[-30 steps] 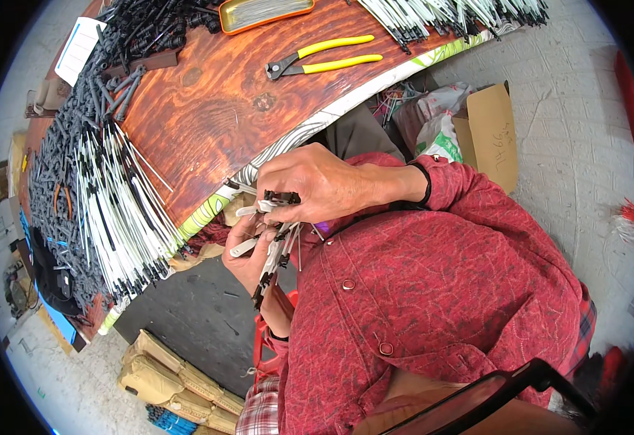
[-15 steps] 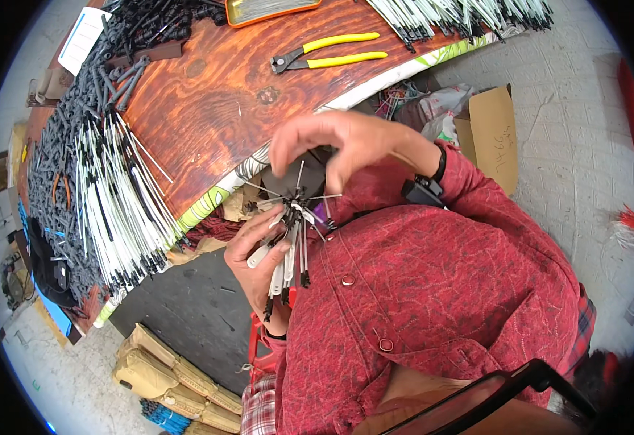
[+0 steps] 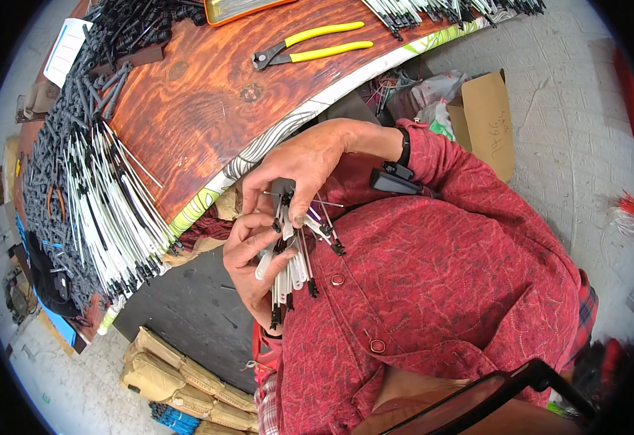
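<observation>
My left hand [image 3: 248, 254] is closed round a bunch of white rods with black tips [image 3: 299, 272], which hangs down against the front of my shirt. At the top of the bunch is a dark cluster of small parts, and a few thin metal wires stick out sideways from it. My right hand [image 3: 302, 167] reaches in from above, its thumb and fingers closed on that cluster. The fingertips of both hands almost meet there. What exactly the right fingers pinch is partly hidden behind the thumb.
Beyond my hands, a wooden table [image 3: 201, 116] holds yellow-handled cutting pliers [image 3: 309, 45], an orange-rimmed tray [image 3: 244, 9], a pile of white rods [image 3: 114, 217] and heaped dark grey plastic parts [image 3: 48, 174]. A cardboard box [image 3: 487, 123] stands right, brown packages [image 3: 179, 373] lower left.
My right hand has come down and left from above the bunch, and its spread fingers have closed on the top. The left hand keeps its hold. The whole view has shifted slightly.
</observation>
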Demonstrator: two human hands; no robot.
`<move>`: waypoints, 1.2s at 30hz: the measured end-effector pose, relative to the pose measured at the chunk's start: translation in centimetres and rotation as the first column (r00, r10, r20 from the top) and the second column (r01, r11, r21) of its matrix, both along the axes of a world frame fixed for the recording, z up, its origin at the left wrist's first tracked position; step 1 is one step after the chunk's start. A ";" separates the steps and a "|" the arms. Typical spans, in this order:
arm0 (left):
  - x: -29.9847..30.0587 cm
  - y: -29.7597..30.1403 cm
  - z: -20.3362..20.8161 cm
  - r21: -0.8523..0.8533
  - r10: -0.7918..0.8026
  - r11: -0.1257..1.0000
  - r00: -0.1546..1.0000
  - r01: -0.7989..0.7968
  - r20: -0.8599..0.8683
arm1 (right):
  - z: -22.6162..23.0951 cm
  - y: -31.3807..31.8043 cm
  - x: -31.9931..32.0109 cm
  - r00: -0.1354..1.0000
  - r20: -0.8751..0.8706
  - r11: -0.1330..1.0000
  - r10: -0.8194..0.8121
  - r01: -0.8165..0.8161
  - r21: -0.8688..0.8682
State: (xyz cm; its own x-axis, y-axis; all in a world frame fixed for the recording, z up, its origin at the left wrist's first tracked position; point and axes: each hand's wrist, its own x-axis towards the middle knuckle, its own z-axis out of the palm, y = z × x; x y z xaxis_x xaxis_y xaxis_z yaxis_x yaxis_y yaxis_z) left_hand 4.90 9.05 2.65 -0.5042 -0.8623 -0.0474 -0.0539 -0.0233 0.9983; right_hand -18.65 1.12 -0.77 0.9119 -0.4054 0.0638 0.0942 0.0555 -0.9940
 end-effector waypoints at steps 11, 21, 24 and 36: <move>0.3 -0.6 -0.2 -0.113 0.007 0.994 0.996 0.003 0.094 | -0.4 -0.6 1.2 0.985 0.104 0.989 0.140 -0.144 0.035; 0.2 0.0 -1.1 0.048 0.132 0.990 0.991 -0.131 -0.032 | -0.9 0.3 1.0 0.986 0.144 0.993 0.082 -0.094 0.076; 0.2 -0.1 -0.6 -0.059 0.112 0.992 0.994 -0.110 0.022 | -1.3 0.6 1.1 0.982 0.186 0.998 -0.025 0.013 0.064; -1.3 -0.3 -2.9 -0.053 0.291 0.954 0.954 -0.295 -0.066 | -1.1 1.1 0.1 0.974 0.055 0.962 -0.218 0.206 0.178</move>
State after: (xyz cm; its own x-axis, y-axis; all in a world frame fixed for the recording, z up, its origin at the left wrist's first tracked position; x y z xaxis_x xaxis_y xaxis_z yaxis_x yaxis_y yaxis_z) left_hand 3.58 8.78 -0.23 -0.2292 -0.9729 0.0317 0.0033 0.0318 0.9995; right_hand -18.55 2.17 -1.92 0.7992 -0.5996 0.0405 0.1945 0.1942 -0.9615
